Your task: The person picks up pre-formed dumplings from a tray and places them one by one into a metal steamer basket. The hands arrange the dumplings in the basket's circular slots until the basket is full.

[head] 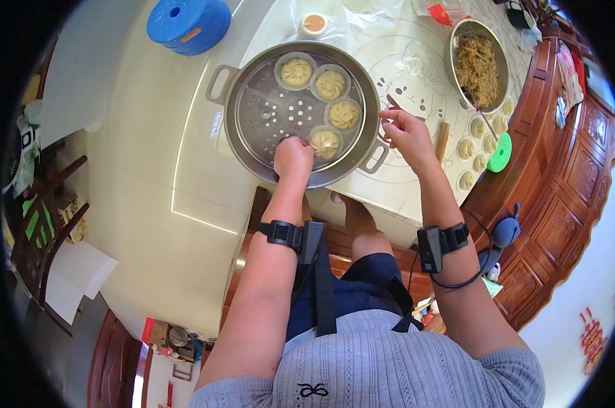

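Note:
A round metal steamer pan (259, 176) stands before me with a perforated tray (256, 102) inside. Several pleated buns on round paper liners form an arc along the tray's right side. Over the front of the tray, my left hand (293, 159) is curled, right beside the left edge of the nearest bun (325, 143). Its fingertips are hidden, so whether they pinch the liner is unclear. My right hand (408, 136) is beyond the pan's right rim, fingers apart and holding nothing, above the floury printed mat (404, 66).
A metal bowl of filling (476, 66) with a utensil handle leaning out stands at the back right. Nearer are a wooden rolling pin (442, 143), several more buns (466, 149) and a green disc (500, 153). Behind the pan is a small cup (313, 24); a blue round stool (187, 25) is at back left.

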